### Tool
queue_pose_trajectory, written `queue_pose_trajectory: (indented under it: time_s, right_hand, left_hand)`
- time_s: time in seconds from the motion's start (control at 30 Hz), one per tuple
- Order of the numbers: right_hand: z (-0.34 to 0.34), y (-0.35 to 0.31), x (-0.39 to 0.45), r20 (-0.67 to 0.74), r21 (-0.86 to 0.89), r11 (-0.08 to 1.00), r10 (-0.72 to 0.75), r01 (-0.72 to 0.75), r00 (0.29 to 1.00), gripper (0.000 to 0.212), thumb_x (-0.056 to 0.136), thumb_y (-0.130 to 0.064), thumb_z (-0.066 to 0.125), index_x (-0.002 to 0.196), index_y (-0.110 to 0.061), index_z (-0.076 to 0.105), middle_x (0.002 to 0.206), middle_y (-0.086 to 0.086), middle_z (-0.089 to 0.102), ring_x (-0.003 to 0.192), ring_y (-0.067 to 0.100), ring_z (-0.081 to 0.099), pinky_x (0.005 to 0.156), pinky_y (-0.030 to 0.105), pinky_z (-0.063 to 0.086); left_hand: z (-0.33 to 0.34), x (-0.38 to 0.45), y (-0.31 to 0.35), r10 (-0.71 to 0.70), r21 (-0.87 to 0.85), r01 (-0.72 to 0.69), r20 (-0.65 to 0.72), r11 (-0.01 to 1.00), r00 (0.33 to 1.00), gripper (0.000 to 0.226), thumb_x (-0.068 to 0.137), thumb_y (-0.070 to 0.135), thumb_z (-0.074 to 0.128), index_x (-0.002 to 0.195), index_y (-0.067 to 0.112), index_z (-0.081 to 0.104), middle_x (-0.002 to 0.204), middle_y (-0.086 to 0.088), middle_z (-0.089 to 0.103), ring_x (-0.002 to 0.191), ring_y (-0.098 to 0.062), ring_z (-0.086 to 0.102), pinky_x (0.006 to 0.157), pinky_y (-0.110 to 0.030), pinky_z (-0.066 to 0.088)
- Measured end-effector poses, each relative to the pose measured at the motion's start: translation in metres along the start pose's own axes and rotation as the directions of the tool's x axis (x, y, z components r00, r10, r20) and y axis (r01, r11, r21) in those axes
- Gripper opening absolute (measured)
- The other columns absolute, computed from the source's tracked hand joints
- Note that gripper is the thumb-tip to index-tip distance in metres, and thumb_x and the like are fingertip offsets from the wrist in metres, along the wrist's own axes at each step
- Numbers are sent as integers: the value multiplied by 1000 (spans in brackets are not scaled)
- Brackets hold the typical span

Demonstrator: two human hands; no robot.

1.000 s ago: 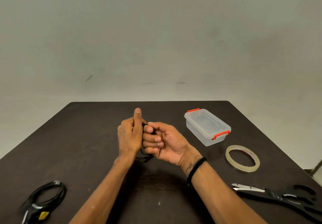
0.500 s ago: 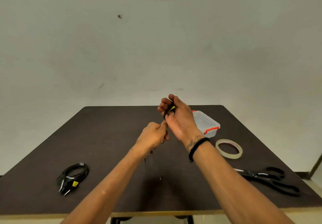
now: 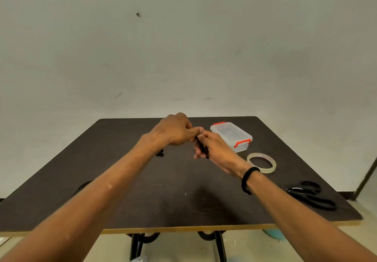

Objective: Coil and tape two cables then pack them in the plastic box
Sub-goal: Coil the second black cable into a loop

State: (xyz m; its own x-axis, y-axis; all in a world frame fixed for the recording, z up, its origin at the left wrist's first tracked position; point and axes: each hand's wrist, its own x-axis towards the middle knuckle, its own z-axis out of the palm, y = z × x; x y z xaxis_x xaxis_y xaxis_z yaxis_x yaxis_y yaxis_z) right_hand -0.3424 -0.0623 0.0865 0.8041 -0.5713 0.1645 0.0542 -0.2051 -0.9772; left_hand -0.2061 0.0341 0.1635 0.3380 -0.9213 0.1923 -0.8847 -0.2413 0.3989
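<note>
The black cable (image 3: 201, 145) is held up over the middle of the table (image 3: 61, 180), between both hands. The right hand (image 3: 212, 147) has its fingers wrapped round the bundle of loops, and the left hand (image 3: 177, 132) pinches a strand at the top of it. Half a second ago the right hand was raised higher with the yellow-marked plug at its fingertips and the left lower; now the left is on top and the right has dropped, so another turn seems to be going onto the coil. Winding looks unfinished, with a bit of cable (image 3: 160, 154) hanging below the left wrist.

The second cable (image 3: 81, 187) lies coiled at the left, mostly hidden by the left forearm. The plastic box (image 3: 231, 136) sits closed with its red clips, and looks to hold nothing. The tape roll (image 3: 261, 162) and scissors (image 3: 310, 194) lie untouched at the right.
</note>
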Motion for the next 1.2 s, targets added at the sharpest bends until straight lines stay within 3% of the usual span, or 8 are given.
queue_pose_trajectory:
  time_s: [0.2,0.43,0.53,0.67,0.87,1.03,1.1,1.2]
  right_hand:
    - [4,-1,-22,103,334,932,114,-143,988,37,110,-26,38,84,-11,58,62,0,26,57,15,20,58,29,37]
    - [4,-11,-25,165,681,709,93,-182,982,32,103,-29,43,79,-14,57,57,-3,29,47,12,23,57,30,35]
    - [4,-18,-19,96,751,651,57,-110,994,30,103,-26,41,79,-14,55,58,-1,32,46,13,28,59,31,39]
    - [1,-28,-13,-10,789,614,64,-32,998,34,105,-25,40,78,-14,54,59,0,34,47,13,29,60,32,41]
    - [-5,-32,-12,-106,779,626,67,41,992,30,111,-27,42,91,-14,59,76,7,61,64,19,57,83,38,55]
    - [-10,-31,-10,-211,683,717,12,138,977,31,114,-23,37,99,-8,59,93,19,73,84,29,74,96,46,58]
    - [-9,-25,-9,-230,612,778,4,141,973,29,114,-20,35,103,-5,58,99,22,74,90,32,76,102,50,56]
    - [-7,-12,-10,-241,495,860,-3,125,971,30,115,-20,35,110,-3,58,107,24,75,103,37,76,104,50,56]
  left_hand:
    - [8,8,-10,42,-141,-55,-94,989,995,55,100,52,59,63,12,57,41,12,51,38,-5,38,53,-27,35]
    - [48,11,-19,-61,-388,-14,-182,921,981,62,100,61,53,59,15,47,44,9,43,41,-10,37,56,-31,35]
    - [68,11,-18,-110,-530,44,-93,847,990,77,93,77,45,67,6,61,57,-8,64,52,-26,59,64,-38,51]
    - [84,2,-7,-143,-647,73,-56,759,988,71,106,59,40,89,-2,72,57,-2,61,39,-4,44,49,-28,35]
    - [100,-16,6,-177,-746,169,69,644,982,48,111,42,39,80,16,65,59,2,54,43,-7,44,46,-24,38]
    - [106,-29,10,-203,-773,217,117,596,972,46,108,43,48,94,11,78,60,4,56,43,-4,45,46,-21,42]
    - [104,-33,11,-229,-742,194,56,642,972,42,106,44,54,89,16,80,61,0,60,44,-6,49,50,-27,46]
    - [98,-42,14,-241,-521,117,-176,845,955,30,98,43,66,85,22,82,69,1,73,58,-11,66,65,-34,58]
